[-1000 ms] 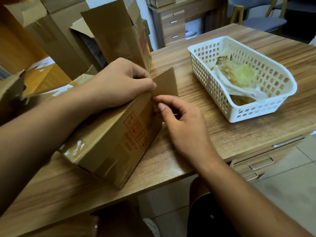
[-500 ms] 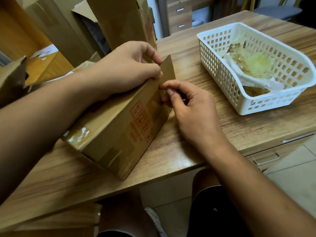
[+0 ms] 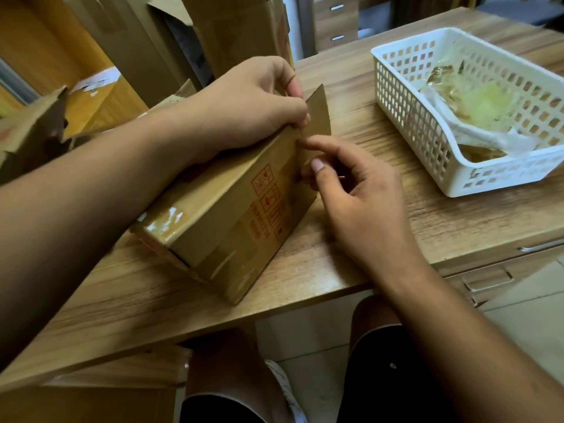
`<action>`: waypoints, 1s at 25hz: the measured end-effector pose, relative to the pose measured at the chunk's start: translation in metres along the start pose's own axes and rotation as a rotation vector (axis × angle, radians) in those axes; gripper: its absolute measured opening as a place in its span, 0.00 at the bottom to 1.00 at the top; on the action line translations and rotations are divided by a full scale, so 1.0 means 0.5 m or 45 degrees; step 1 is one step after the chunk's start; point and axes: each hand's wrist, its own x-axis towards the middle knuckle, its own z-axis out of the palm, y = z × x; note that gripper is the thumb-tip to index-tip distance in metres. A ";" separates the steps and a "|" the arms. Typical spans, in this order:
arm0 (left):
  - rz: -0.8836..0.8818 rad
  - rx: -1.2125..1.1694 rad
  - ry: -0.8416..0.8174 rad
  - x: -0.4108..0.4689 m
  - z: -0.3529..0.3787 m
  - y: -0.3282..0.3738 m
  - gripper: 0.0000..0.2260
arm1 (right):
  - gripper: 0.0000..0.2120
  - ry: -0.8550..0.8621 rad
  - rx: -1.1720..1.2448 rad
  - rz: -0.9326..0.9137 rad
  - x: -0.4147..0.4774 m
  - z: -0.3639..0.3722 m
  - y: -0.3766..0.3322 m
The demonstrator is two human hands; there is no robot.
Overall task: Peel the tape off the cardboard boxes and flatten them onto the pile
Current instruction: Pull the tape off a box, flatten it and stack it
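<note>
Two hands work on one cardboard box (image 3: 232, 239), which lies on its long side near the front edge of the wood-grain desk (image 3: 396, 233). The box is a brown rectangular corrugated carton with red handling symbols (image 3: 268, 193) printed on the face turned toward you.

1. Your left hand (image 3: 253, 102) lies over the far top corner of the box. Its thumb and curled fingers are clamped on the base of the end flap (image 3: 319, 112), a flat stiff panel that stands upright.
2. Your right hand (image 3: 360, 203) sits at the same end, just beside the flap. The index fingertip touches the top corner edge and the thumb tip rests lower on the end edge, with the other fingers curled. You cannot tell whether a tape strip is caught between them.
3. Glossy tape (image 3: 161, 221) wraps the near top corner of the box and reflects light. A second smooth strip (image 3: 229, 264) runs across the lower part of the printed face.

A white plastic basket (image 3: 427, 141) with a perforated grid wall stands to the right, well apart from the box. It holds a crumpled wad of translucent yellowish tape (image 3: 476, 102). A tall cardboard carton (image 3: 238, 32) stands upright behind your left hand.
</note>
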 end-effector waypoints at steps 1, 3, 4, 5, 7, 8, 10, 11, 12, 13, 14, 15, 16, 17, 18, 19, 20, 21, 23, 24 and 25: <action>0.003 0.002 0.002 0.001 0.000 0.000 0.05 | 0.13 0.010 0.006 0.009 0.002 0.000 0.002; 0.016 -0.003 -0.001 0.002 0.000 0.000 0.05 | 0.12 0.031 -0.008 0.022 0.007 0.001 0.005; 0.026 -0.005 -0.008 0.003 0.000 -0.001 0.04 | 0.12 0.040 -0.029 0.010 0.009 0.002 0.006; 0.032 -0.006 -0.015 0.003 -0.001 -0.001 0.04 | 0.12 0.047 -0.052 -0.013 0.010 0.002 0.006; 0.036 -0.007 -0.029 0.004 -0.002 -0.002 0.05 | 0.12 0.057 -0.098 -0.056 0.011 0.003 0.005; 0.037 -0.009 -0.037 0.004 -0.002 -0.002 0.05 | 0.12 0.058 -0.112 -0.067 0.012 0.002 0.005; 0.041 -0.020 -0.046 0.005 -0.002 -0.003 0.05 | 0.12 0.057 -0.128 -0.074 0.017 0.000 0.007; 0.043 -0.029 -0.049 0.004 -0.003 -0.003 0.06 | 0.12 0.057 -0.138 -0.078 0.019 -0.001 0.008; 0.044 -0.034 -0.054 0.004 -0.004 -0.002 0.06 | 0.12 0.055 -0.152 -0.080 0.020 -0.002 0.010; 0.045 -0.034 -0.058 0.004 -0.004 -0.002 0.06 | 0.12 0.050 -0.171 -0.082 0.021 -0.004 0.012; 0.044 -0.031 -0.058 0.003 -0.004 -0.002 0.06 | 0.11 0.044 -0.193 -0.083 0.021 -0.004 0.013; 0.043 -0.030 -0.055 0.003 -0.004 -0.002 0.06 | 0.11 0.040 -0.210 -0.080 0.020 -0.005 0.013; 0.043 -0.034 -0.055 0.003 -0.004 -0.003 0.07 | 0.11 0.038 -0.213 -0.070 0.018 -0.006 0.012; 0.044 -0.038 -0.058 0.003 -0.004 -0.003 0.07 | 0.11 0.042 -0.193 -0.056 0.016 -0.006 0.010; 0.046 -0.042 -0.062 0.004 -0.002 -0.002 0.08 | 0.11 0.051 -0.164 -0.052 0.013 -0.008 0.008; 0.050 -0.046 -0.061 0.005 -0.001 -0.002 0.08 | 0.12 0.058 -0.141 -0.068 0.009 -0.008 0.005; 0.053 -0.052 -0.056 0.006 -0.001 -0.003 0.09 | 0.11 0.050 -0.129 -0.104 0.003 -0.008 0.001; 0.054 -0.057 -0.052 0.007 -0.001 -0.004 0.09 | 0.11 0.021 -0.114 -0.140 -0.005 -0.006 -0.004; 0.051 -0.067 -0.050 0.007 -0.002 -0.004 0.08 | 0.11 -0.093 -0.044 -0.159 -0.029 0.000 -0.013; 0.053 -0.069 -0.048 0.007 -0.002 -0.004 0.08 | 0.10 -0.169 -0.006 -0.147 -0.044 0.003 -0.017; 0.059 -0.063 -0.042 0.007 -0.002 -0.004 0.07 | 0.10 -0.244 0.029 -0.129 -0.062 0.007 -0.022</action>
